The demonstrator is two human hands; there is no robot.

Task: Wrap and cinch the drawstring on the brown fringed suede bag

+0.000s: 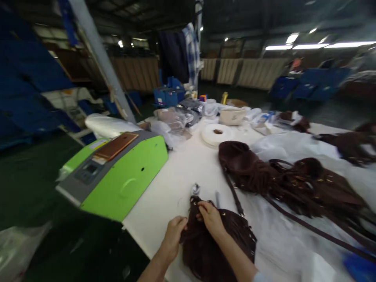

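Observation:
A dark brown fringed handbag (205, 250) lies on the white table directly before me. My left hand (174, 234) pinches the bag's left edge, fingers closed. Farther up the bag, near its top rim, my right hand (209, 217) has its fingers curled on the brown material. Just past the bag's top sits a small crumpled grey-white wad (195, 189). To the right, another brown bag (245, 166) with a strap rests on its side, apart from both hands. What lies beneath my fingers is hidden.
A green and grey machine (126, 180) with a brown phone-like slab (117, 146) on top stands at the left table edge. Behind are a white tape roll (210, 137), a beige container (232, 116) and plastic bags. More brown bags (317, 188) lie on plastic sheeting at right.

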